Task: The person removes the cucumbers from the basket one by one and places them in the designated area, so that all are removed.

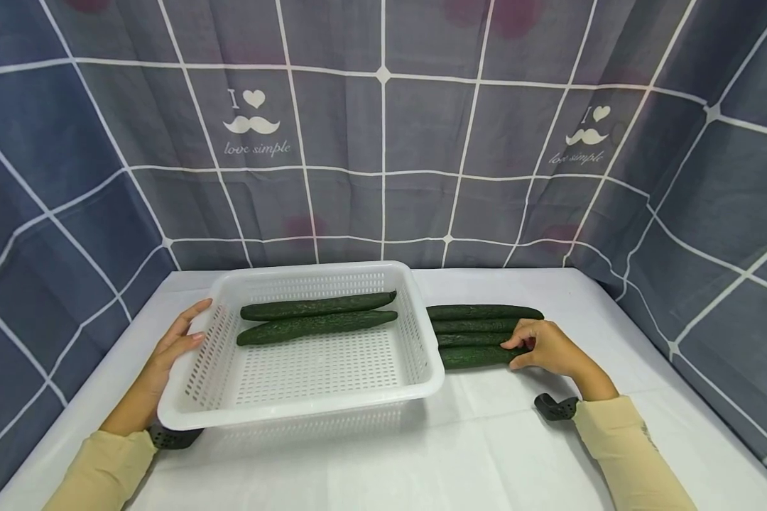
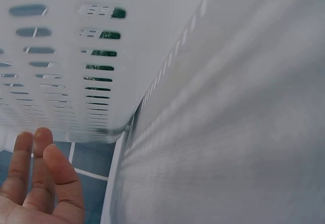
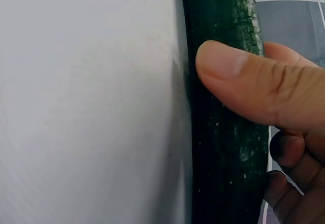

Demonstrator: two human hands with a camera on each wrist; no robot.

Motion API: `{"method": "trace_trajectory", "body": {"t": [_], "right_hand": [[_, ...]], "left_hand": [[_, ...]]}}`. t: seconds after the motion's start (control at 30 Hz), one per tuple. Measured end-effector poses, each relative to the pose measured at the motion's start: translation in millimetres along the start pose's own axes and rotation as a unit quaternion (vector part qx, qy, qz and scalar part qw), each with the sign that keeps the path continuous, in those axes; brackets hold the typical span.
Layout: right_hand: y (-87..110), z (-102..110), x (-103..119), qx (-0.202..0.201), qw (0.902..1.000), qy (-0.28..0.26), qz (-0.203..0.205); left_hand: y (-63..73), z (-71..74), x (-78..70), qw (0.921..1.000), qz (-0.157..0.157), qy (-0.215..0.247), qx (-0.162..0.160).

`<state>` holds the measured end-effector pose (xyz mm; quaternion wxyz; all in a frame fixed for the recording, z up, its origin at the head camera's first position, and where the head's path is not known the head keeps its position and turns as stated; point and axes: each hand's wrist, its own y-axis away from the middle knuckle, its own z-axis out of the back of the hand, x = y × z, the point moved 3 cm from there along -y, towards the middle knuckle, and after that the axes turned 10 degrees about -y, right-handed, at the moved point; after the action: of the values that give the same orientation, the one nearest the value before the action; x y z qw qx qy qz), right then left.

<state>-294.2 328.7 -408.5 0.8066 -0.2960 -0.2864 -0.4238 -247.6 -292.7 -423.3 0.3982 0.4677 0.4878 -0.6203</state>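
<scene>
Two dark green cucumbers (image 1: 316,326) lie side by side in a white perforated plastic basket (image 1: 300,411). My left hand (image 1: 169,355) is at the basket's left end, fingers loosely extended by the rim; in the left wrist view its fingers (image 2: 43,183) are beside the slotted wall, and I cannot tell whether they touch it. Several more cucumbers (image 1: 486,312) lie in a row on the table, right of the basket. My right hand (image 1: 550,348) pinches the nearest cucumber (image 3: 223,168) of that row near its right end, with the thumb on the near side.
A white cloth (image 1: 486,440) covers the table. Grey-blue checked curtains (image 1: 415,128) stand behind it and on both sides. The basket's right end hides the left tips of the row. A black strap device (image 1: 556,407) is on my right wrist.
</scene>
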Motion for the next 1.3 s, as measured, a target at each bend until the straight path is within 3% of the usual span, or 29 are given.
{"method": "trace_trajectory", "body": {"t": [0.2,0.47,0.7,1.03,1.3], "right_hand": [[-1.7,-1.2,-0.8,0.013,0.9996,0.011,-0.022],[-1.1,2.7,-0.8,0.032,0.9994,-0.003,-0.015],[0.8,7.8,-0.3,0.010,0.9981,-0.059,-0.015],[0.7,9.2,7.5,0.000,0.9969,-0.075,-0.023],[-7.5,8.6,26.1,0.005,0.9975,-0.070,0.009]], "left_hand": [[0.5,-0.7,-1.3,1.0000,-0.003,-0.007,0.000],[1.8,1.1,-1.6,0.9997,0.012,-0.020,-0.002],[1.2,0.3,-1.4,0.9996,0.010,-0.028,-0.001],[1.0,-1.8,-1.5,0.9993,0.020,-0.029,-0.007],[2.5,-0.2,-3.0,0.9984,0.027,-0.049,-0.007]]}}
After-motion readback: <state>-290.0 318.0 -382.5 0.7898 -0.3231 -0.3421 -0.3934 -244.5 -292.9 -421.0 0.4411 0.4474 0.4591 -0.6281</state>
